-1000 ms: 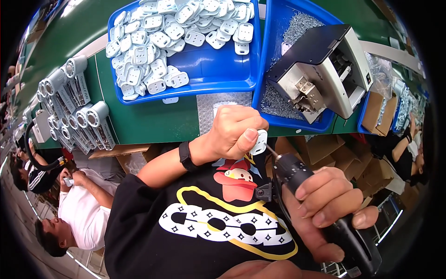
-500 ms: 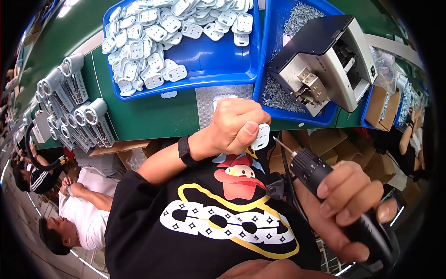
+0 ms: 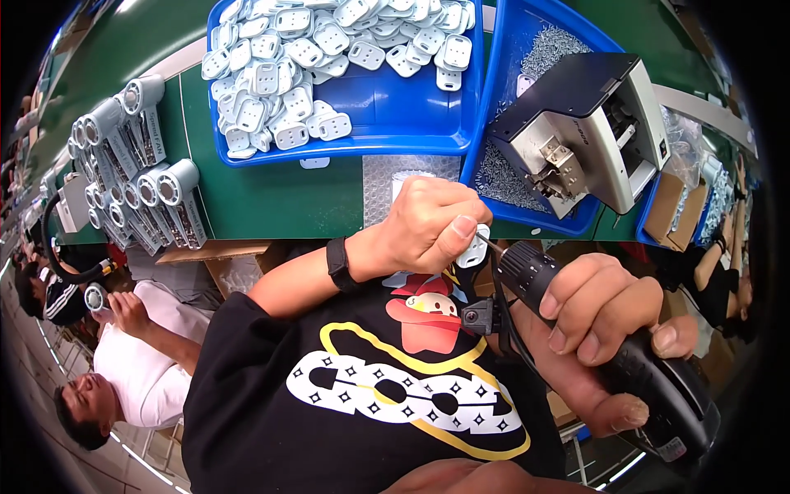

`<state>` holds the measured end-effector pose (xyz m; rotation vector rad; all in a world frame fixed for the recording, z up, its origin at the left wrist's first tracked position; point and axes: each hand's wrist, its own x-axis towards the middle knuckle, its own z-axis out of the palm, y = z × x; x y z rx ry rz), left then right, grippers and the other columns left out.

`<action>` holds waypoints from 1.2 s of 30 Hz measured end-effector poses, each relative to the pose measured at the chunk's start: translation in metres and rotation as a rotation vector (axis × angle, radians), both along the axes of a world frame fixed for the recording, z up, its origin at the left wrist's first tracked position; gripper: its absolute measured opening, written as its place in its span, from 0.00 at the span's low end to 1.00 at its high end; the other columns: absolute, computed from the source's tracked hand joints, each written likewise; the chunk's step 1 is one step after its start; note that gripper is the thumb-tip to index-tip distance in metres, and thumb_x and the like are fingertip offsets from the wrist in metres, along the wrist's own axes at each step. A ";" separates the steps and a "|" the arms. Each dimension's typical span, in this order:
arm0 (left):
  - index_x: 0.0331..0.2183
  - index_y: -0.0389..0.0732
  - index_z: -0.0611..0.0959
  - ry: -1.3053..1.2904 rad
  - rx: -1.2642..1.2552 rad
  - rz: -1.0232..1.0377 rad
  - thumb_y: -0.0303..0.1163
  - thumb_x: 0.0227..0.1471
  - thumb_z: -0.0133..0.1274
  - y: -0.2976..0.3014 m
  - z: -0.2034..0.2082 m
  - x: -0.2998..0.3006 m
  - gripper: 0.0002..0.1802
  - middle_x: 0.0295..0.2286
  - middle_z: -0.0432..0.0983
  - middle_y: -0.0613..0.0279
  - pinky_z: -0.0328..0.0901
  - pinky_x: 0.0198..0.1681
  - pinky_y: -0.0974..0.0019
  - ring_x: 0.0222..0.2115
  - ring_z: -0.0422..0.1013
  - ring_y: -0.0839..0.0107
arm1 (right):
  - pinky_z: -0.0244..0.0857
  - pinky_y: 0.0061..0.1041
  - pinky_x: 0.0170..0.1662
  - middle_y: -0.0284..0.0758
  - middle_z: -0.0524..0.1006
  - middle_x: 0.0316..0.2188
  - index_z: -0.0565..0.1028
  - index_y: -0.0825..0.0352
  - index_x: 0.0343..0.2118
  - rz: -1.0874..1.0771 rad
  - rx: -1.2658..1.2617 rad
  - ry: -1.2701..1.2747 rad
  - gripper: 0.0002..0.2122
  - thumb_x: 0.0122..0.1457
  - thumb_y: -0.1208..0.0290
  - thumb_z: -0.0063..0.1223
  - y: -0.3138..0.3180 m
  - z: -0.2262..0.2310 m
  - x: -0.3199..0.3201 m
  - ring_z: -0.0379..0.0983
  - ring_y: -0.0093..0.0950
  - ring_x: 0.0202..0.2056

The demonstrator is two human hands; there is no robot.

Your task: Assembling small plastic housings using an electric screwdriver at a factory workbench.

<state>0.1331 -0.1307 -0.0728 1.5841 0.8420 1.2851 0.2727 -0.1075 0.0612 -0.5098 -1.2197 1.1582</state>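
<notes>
1. As the left hand (image 3: 432, 222) closes in a fist with its thumb on top, a light-blue plate (image 3: 471, 249) with small holes juts out past the thumb in front of the worker's chest; the rest of the piece is hidden by the fingers.

2. The right hand (image 3: 613, 317) wraps its fingers around a black electric screwdriver (image 3: 527, 272), tilted so that its thin metal bit (image 3: 488, 241) points up and left at the plate. Whether the tip touches the piece cannot be told.

3. Beyond the hands, on a green table (image 3: 271, 198), a blue tray (image 3: 354, 148) carries a heap of similar plates (image 3: 300, 51), piled toward its far and left sides. One loose plate (image 3: 314, 163) lies just beside its near edge.

4. To the right, a second blue tray (image 3: 484, 132) holds loose screws (image 3: 547, 51) and a black-and-silver machine (image 3: 568, 95), which stands tilted in the view. Bubble wrap (image 3: 377, 193) lies on the table behind the left hand.

5. At left, handheld fans (image 3: 169, 193) are grouped on the table; below them, a co-worker in a white shirt (image 3: 144, 354) holds up a round-headed object (image 3: 95, 298).
</notes>
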 end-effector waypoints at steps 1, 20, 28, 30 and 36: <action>0.24 0.37 0.78 -0.009 -0.016 -0.004 0.36 0.63 0.39 0.000 0.001 -0.001 0.20 0.17 0.70 0.57 0.64 0.21 0.56 0.17 0.70 0.56 | 0.63 0.22 0.27 0.30 0.68 0.24 0.64 0.64 0.48 -0.017 -0.006 0.004 0.25 0.61 0.49 0.57 -0.001 -0.001 -0.002 0.65 0.21 0.20; 0.27 0.38 0.84 1.125 0.192 0.574 0.51 0.62 0.45 0.245 0.034 -0.175 0.27 0.22 0.77 0.46 0.69 0.32 0.47 0.26 0.75 0.45 | 0.72 0.40 0.32 0.39 0.79 0.27 0.68 0.68 0.48 -0.268 -0.257 -0.995 0.22 0.53 0.72 0.67 0.071 -0.039 -0.081 0.79 0.36 0.28; 0.45 0.39 0.80 0.790 0.435 0.852 0.41 0.54 0.59 0.166 0.073 -0.227 0.20 0.36 0.78 0.47 0.68 0.44 0.51 0.40 0.74 0.47 | 0.71 0.47 0.39 0.53 0.80 0.32 0.67 0.69 0.47 -0.154 -0.156 -1.495 0.24 0.50 0.70 0.67 0.110 -0.121 -0.136 0.77 0.55 0.36; 0.47 0.38 0.81 0.577 0.087 0.875 0.38 0.55 0.61 0.083 0.082 -0.221 0.20 0.35 0.80 0.57 0.66 0.37 0.68 0.36 0.76 0.70 | 0.71 0.48 0.39 0.53 0.80 0.32 0.67 0.69 0.46 -0.145 -0.201 -1.519 0.24 0.50 0.70 0.67 0.110 -0.123 -0.133 0.77 0.54 0.36; 0.50 0.39 0.76 1.257 -0.481 1.140 0.31 0.43 0.68 -0.134 0.019 -0.194 0.31 0.38 0.73 0.58 0.64 0.46 0.59 0.44 0.69 0.61 | 0.72 0.32 0.30 0.39 0.76 0.23 0.67 0.67 0.47 0.067 -0.244 -1.042 0.25 0.51 0.67 0.70 0.079 -0.074 -0.099 0.77 0.33 0.24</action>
